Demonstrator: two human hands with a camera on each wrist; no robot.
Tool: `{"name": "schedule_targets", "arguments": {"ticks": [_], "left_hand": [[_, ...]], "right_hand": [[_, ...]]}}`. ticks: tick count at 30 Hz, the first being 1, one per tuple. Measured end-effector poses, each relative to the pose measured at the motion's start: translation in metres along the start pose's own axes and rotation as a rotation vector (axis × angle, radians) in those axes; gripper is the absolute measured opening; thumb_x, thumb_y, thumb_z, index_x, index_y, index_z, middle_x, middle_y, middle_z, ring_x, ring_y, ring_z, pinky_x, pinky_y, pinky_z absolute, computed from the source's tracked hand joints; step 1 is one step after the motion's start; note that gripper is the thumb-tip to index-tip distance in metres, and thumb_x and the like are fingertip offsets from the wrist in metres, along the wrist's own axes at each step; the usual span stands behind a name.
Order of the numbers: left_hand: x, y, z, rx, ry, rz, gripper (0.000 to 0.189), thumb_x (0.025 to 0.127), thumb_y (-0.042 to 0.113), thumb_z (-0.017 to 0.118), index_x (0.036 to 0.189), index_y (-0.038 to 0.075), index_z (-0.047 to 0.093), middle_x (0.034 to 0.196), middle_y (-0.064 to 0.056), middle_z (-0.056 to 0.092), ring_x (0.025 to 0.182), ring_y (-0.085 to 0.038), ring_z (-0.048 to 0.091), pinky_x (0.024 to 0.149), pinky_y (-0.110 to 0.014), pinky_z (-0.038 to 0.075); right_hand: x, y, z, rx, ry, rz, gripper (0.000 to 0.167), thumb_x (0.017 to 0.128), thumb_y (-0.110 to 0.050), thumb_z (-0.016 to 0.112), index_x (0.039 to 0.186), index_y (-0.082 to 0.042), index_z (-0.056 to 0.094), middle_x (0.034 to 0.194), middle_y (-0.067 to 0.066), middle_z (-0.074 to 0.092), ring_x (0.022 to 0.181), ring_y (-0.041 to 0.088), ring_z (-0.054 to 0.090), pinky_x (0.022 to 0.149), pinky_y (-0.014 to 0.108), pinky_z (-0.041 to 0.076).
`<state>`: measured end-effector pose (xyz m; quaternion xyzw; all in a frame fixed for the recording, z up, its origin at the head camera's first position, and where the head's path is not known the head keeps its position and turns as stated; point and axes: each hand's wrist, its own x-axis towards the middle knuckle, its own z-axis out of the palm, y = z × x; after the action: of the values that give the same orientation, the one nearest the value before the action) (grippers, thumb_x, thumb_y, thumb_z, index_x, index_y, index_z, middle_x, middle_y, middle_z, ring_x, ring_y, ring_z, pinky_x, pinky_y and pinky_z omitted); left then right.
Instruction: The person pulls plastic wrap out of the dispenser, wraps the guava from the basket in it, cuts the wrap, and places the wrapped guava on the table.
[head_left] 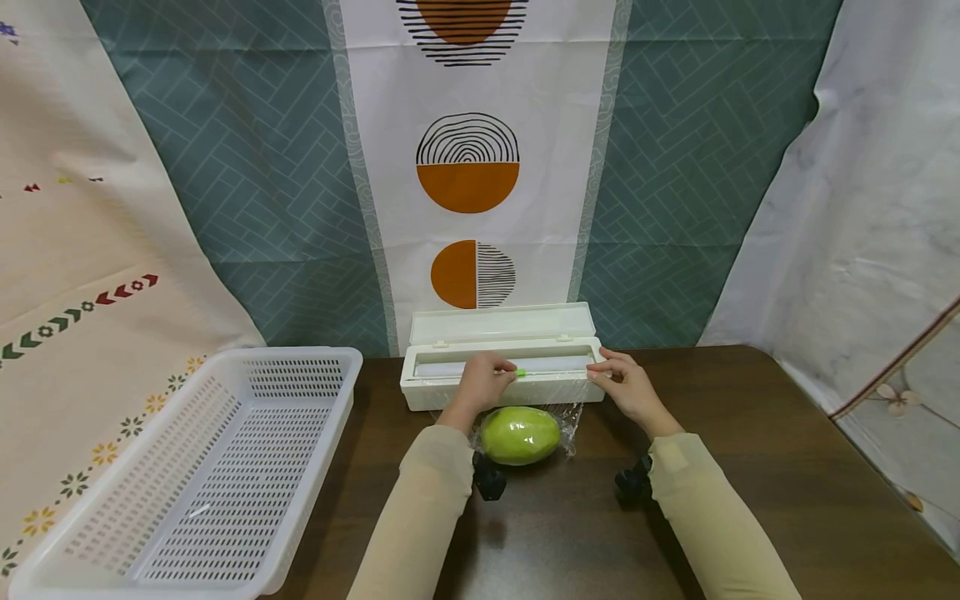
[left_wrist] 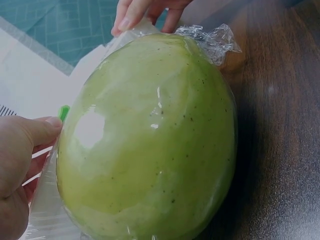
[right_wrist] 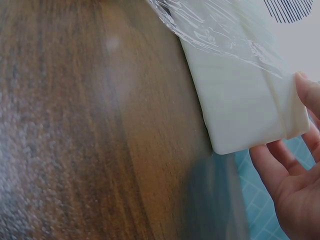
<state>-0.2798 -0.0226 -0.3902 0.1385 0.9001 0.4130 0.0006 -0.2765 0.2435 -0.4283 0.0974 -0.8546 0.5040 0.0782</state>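
Observation:
A white cling film dispenser box stands on the table with its lid raised and a roll inside. My left hand pinches the small green slide cutter on the box's front rail, thumb against it in the left wrist view. With thumb on top and fingers at the end wall, my right hand grips the box's right end. Clear cling film stretches from the box over an oval green fruit with small dark specks. Film bunches at the fruit's right end.
A white perforated plastic basket stands at the left of the dark wooden table. Behind the box hangs a patterned cloth. Each wrist carries a black camera close to the tabletop, the left one beside the fruit.

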Motion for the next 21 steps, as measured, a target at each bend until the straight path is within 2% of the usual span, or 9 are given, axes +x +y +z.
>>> {"name": "schedule_targets", "arguments": {"ticks": [21], "left_hand": [[-0.0007, -0.0025, -0.0020, 0.011, -0.006, 0.005, 0.020, 0.094, 0.014, 0.058, 0.108, 0.006, 0.070, 0.120, -0.012, 0.061, 0.111, -0.031, 0.058, 0.086, -0.040, 0.052]], "right_hand": [[-0.0002, 0.0007, -0.0002, 0.012, -0.003, 0.010, 0.033, 0.091, -0.018, 0.063, 0.112, 0.007, 0.065, 0.147, 0.022, 0.036, 0.134, 0.040, 0.032, 0.105, 0.053, 0.036]]}}
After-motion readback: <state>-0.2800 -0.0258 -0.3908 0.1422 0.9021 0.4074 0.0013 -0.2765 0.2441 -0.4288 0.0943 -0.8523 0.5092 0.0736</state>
